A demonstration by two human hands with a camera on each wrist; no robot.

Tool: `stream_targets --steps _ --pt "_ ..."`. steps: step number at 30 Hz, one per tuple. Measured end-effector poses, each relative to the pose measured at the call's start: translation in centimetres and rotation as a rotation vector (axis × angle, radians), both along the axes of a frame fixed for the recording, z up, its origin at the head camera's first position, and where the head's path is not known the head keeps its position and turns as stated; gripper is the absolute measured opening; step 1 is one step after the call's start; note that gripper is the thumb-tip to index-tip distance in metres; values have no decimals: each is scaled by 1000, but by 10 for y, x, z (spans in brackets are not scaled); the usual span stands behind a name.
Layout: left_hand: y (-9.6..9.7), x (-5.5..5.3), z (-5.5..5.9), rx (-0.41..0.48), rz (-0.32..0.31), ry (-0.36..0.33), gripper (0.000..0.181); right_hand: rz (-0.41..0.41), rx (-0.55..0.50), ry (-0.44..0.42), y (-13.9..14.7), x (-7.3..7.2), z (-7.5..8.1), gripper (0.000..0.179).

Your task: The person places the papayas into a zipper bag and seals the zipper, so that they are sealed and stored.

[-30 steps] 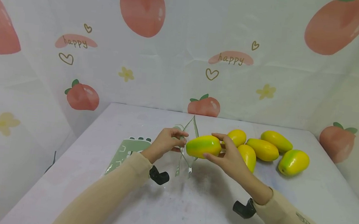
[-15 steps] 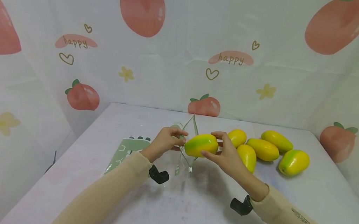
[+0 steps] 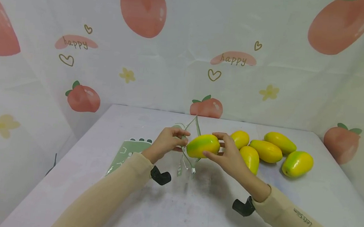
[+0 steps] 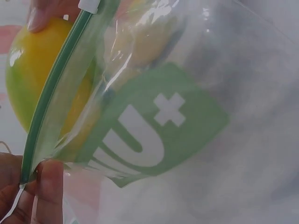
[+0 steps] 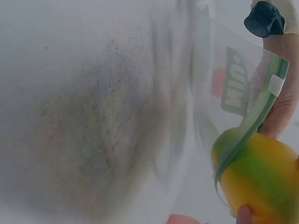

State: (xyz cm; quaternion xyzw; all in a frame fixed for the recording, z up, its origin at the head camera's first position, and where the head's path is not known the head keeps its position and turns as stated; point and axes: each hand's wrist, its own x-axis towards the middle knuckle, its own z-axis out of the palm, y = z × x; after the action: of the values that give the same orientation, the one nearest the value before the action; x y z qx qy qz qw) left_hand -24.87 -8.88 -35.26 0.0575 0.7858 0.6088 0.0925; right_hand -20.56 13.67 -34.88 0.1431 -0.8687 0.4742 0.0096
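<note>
Mango-like fruit [image 3: 203,146] is grasped between the thumb and fingers of our right hand [image 3: 231,156], raised above the white table [image 3: 193,214]. We see it at the spread mouth of a clear bag [image 4: 187,116], and one end shows through the film. Our left hand [image 3: 165,142] pinches the green edge [image 4: 45,93] of this bag. To the right, five similar yellow fruits [image 3: 266,151] lie on the table; to the left lies a flat green printed item [image 3: 126,153], which our left sleeve [image 3: 109,186] partly hides.
</note>
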Motion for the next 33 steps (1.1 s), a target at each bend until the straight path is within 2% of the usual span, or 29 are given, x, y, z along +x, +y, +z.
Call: stream_targets --steps 8,17,24,33 --pt "0 0 5 0 -6 21 27 24 3 -23 -2 0 -2 61" --pt "1 0 8 -18 -1 8 26 40 3 -56 -1 -2 -4 47" --pt "2 0 10 -32 10 -6 27 50 -2 -107 -4 -3 -6 45" --pt "2 0 13 -17 1 -10 27 57 15 -106 -6 -3 -9 45"
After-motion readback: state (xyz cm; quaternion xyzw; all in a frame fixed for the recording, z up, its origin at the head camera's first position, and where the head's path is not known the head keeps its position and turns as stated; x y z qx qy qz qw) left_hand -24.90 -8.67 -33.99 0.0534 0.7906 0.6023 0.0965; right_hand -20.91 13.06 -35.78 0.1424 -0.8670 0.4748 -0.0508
